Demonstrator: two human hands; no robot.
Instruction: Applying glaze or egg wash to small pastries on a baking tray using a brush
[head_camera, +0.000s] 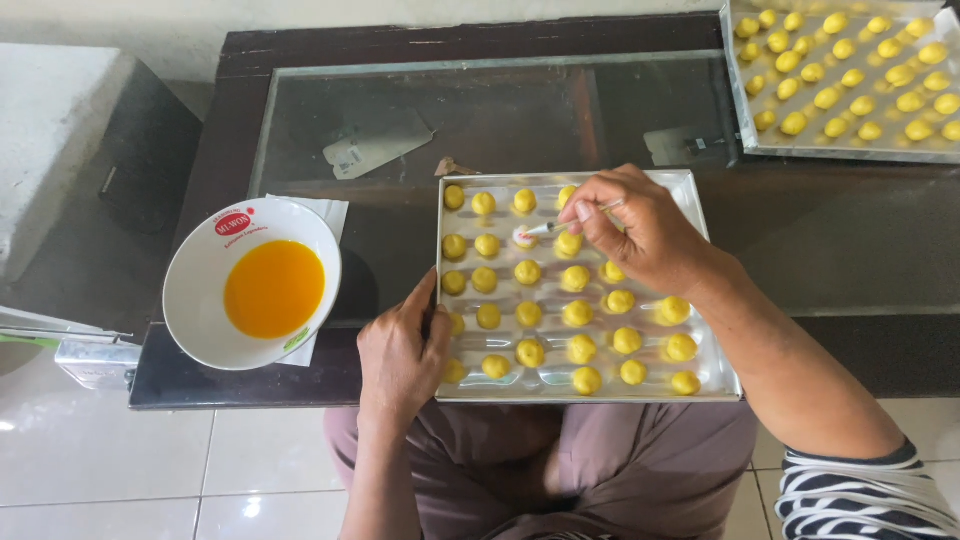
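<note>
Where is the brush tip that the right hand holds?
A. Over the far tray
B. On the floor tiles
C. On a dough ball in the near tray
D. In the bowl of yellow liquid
C: the right hand holds the brush with its tip on a dough ball in the near tray, away from the bowl.

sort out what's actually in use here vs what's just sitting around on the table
In use:
- right hand holding a small brush over a dough ball
- left hand on the edge of the near tray
- white bowl of orange-yellow liquid

Lying about:
- second tray of yellow balls, far right
- flat scraps under the glass top
- napkin under the bowl
</note>
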